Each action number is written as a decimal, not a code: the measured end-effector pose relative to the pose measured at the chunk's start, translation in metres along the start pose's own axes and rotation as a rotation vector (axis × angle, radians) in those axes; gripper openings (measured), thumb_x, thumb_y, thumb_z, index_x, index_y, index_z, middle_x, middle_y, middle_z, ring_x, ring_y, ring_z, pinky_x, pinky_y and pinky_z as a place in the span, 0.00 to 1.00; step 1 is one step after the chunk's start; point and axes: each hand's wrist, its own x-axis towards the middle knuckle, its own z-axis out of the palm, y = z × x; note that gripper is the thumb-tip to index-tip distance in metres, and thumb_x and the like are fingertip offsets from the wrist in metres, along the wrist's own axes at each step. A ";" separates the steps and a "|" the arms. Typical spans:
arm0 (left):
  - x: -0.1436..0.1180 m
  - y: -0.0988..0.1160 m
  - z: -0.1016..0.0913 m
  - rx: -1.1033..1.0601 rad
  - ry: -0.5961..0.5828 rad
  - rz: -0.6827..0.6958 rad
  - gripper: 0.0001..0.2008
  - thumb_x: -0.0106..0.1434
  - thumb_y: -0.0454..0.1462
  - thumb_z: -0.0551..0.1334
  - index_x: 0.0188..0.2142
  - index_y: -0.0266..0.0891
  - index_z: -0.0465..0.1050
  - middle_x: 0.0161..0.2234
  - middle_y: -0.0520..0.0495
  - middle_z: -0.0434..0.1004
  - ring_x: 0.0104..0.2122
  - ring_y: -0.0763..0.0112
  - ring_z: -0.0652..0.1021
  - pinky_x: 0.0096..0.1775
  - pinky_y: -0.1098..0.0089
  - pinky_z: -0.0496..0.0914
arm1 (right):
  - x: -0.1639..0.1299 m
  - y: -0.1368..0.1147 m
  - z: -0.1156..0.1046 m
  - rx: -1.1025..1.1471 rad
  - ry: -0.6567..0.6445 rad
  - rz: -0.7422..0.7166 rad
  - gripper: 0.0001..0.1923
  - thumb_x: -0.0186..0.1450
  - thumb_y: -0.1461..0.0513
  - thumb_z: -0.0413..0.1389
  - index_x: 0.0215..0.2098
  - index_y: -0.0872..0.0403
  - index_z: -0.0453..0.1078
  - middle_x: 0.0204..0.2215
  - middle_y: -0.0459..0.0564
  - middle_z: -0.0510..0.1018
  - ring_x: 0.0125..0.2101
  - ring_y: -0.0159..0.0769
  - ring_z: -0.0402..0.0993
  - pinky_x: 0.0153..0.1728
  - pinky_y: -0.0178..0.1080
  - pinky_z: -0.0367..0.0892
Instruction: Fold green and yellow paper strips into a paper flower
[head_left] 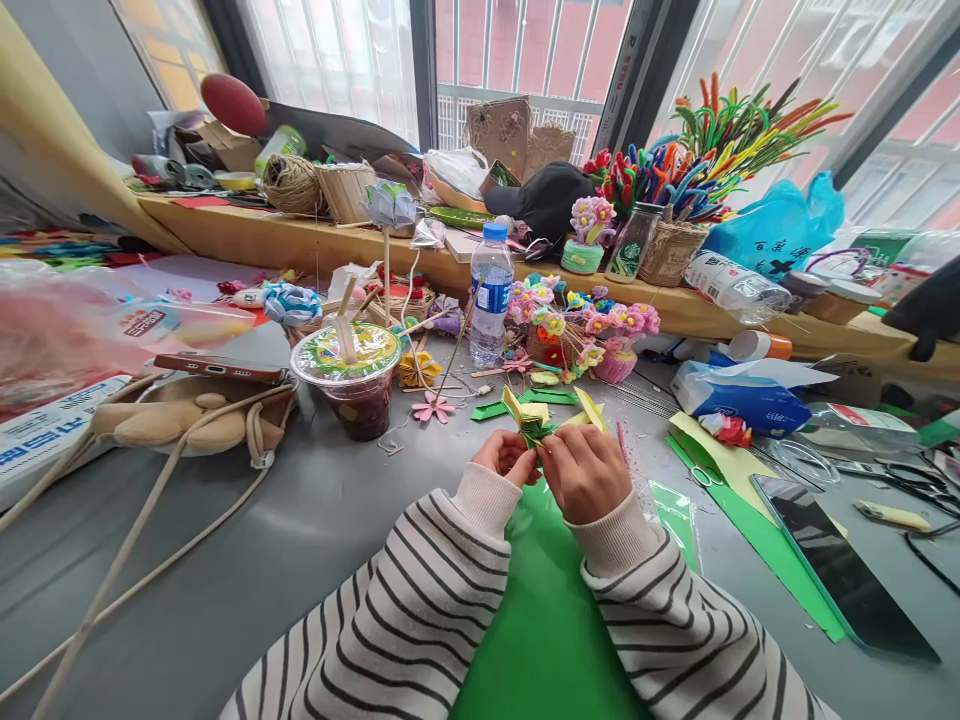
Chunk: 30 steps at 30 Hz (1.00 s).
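Observation:
Both my hands meet over the grey table, holding a yellow and green paper flower upright. Its yellow folded petals point up, and green paper wraps its base. My left hand pinches the base from the left with thumb and fingers. My right hand closes on the green part from the right, its fingertips touching those of the left. A strip of yellow paper shows just behind my right hand. Beneath my forearms lies a green sheet. What the fingertips press on exactly is partly hidden.
To the left stand a lidded drink cup and a cloth bag with long straps. A water bottle and fuzzy flowers are behind my hands. On the right lie a phone, scissors and a tissue pack.

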 end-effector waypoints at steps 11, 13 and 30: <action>-0.002 0.001 -0.002 0.028 -0.032 -0.016 0.15 0.40 0.41 0.64 0.23 0.35 0.62 0.16 0.56 0.65 0.15 0.80 0.69 0.20 0.76 0.65 | 0.000 0.015 0.004 0.116 -0.072 -0.137 0.05 0.56 0.66 0.50 0.23 0.54 0.65 0.25 0.45 0.71 0.30 0.32 0.59 0.32 0.34 0.52; -0.002 0.001 -0.002 0.035 -0.050 -0.026 0.15 0.40 0.42 0.64 0.23 0.35 0.62 0.16 0.56 0.65 0.15 0.80 0.68 0.19 0.76 0.65 | 0.000 0.019 0.005 0.160 -0.071 -0.133 0.05 0.56 0.66 0.51 0.23 0.53 0.65 0.24 0.44 0.71 0.30 0.32 0.58 0.32 0.34 0.52; -0.001 0.000 -0.001 -0.032 -0.070 -0.006 0.18 0.39 0.45 0.64 0.23 0.36 0.60 0.14 0.56 0.66 0.14 0.79 0.68 0.19 0.74 0.64 | 0.003 -0.004 -0.002 -0.065 0.001 0.009 0.05 0.56 0.65 0.49 0.23 0.55 0.64 0.27 0.47 0.71 0.29 0.33 0.58 0.31 0.38 0.50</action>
